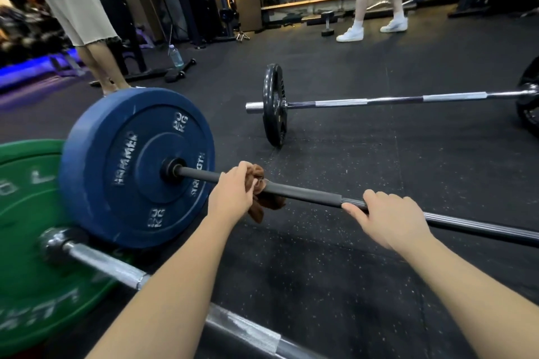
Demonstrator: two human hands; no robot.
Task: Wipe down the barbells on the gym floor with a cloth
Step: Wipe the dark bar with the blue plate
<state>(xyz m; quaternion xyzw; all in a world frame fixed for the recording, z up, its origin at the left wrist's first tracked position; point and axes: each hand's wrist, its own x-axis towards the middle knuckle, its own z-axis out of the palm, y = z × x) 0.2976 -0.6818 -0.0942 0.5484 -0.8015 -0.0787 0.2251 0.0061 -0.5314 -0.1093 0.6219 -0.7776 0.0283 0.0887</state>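
Brown cloth (264, 202) was bunched round the dark bar (306, 195) under the left hand (233, 194), fingers curled over it, probably so the full circumference got wiped. Right hand (389, 218) was wrapped on the same bar further right, likely to stop it rolling. Blue plate (137, 166) sat just left of the cloth hand. Speckled rubber floor (350, 285); chrome barbell (393, 100) was parked well beyond both hands.

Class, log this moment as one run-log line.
step: wiping dark bar | left hand: grips brown cloth on bar near blue plate | right hand: grips bar
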